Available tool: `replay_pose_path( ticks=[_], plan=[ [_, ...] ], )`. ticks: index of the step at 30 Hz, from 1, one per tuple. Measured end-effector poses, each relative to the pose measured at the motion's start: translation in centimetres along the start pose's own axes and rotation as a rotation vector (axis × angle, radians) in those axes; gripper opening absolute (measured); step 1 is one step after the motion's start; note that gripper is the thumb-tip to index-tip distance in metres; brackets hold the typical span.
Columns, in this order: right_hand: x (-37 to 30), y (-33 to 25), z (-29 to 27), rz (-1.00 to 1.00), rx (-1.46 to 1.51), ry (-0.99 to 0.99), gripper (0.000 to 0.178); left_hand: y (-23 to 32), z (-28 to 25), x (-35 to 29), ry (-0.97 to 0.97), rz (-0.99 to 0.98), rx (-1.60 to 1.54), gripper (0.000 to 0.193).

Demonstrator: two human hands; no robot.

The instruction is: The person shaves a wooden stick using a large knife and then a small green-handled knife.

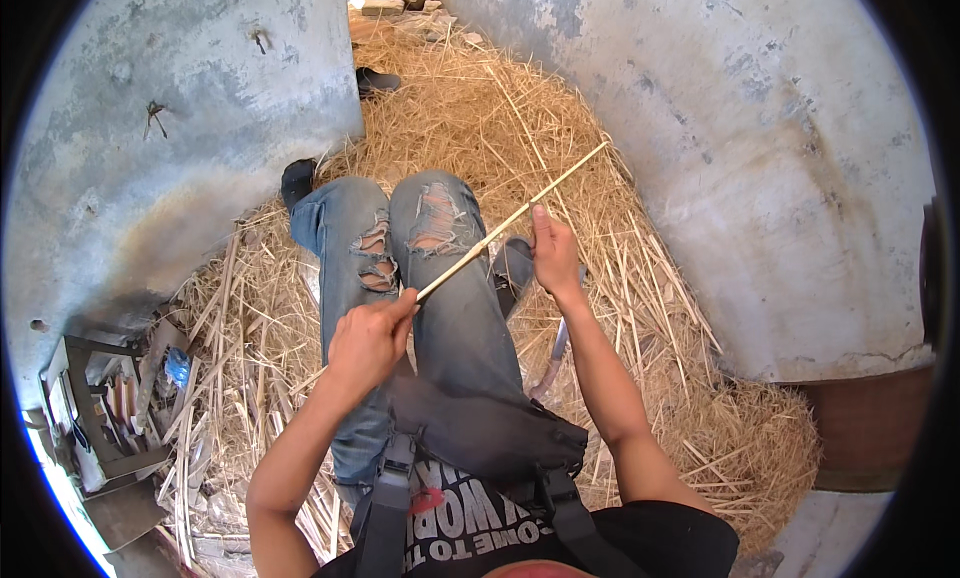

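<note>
A thin pale-yellow stick (505, 225) with a joint like a bamboo node runs slantwise above my thighs, its far tip up to the right. My left hand (368, 343) is closed around its near end, over the jeans. Farther along, my right hand (556, 253) grips the stick with the thumb laid along it; the other fingers are partly hidden. My ripped blue jeans (450, 298) lie under the stick, knees bent. Beside my right thigh, partly behind my forearm, is a long tool (553, 363) with a greyish blade-like part and a brownish handle.
Loose straw and split strips (450, 98) cover the ground around me. Worn plaster walls stand at left (200, 98) and right (760, 198). A dark wooden frame (105, 418) and crumpled blue plastic (177, 367) are at lower left. Bricks (390, 3) lie at the far opening, near a dark shoe (377, 80).
</note>
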State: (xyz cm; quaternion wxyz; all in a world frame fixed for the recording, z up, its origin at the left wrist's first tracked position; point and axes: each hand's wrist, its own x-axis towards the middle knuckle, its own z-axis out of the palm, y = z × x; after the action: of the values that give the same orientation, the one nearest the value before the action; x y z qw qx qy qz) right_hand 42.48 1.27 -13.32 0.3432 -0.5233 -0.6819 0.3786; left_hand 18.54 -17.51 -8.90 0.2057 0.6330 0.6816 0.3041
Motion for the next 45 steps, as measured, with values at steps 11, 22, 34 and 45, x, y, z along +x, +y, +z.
replay_pose_path(
  ticks=[11,22,34,45],
  plan=[
    [-3.8,-2.2,3.8,-0.157,-0.014,-0.105,0.061,-0.1,-0.2,0.2,-0.006,-0.036,-0.049,0.022],
    [-3.4,-1.8,-0.5,0.353,0.686,-0.876,0.058,-0.9,0.4,-0.2,0.053,0.031,-0.049,0.02],
    [-1.9,-0.4,-1.4,0.003,-0.024,0.013,0.05,-1.3,0.9,-0.7,0.098,0.075,0.05,0.021],
    [-2.0,-1.5,0.4,-0.133,-0.285,-0.007,0.05,-0.7,0.1,-0.5,0.04,0.021,-0.063,0.018]
  ],
)
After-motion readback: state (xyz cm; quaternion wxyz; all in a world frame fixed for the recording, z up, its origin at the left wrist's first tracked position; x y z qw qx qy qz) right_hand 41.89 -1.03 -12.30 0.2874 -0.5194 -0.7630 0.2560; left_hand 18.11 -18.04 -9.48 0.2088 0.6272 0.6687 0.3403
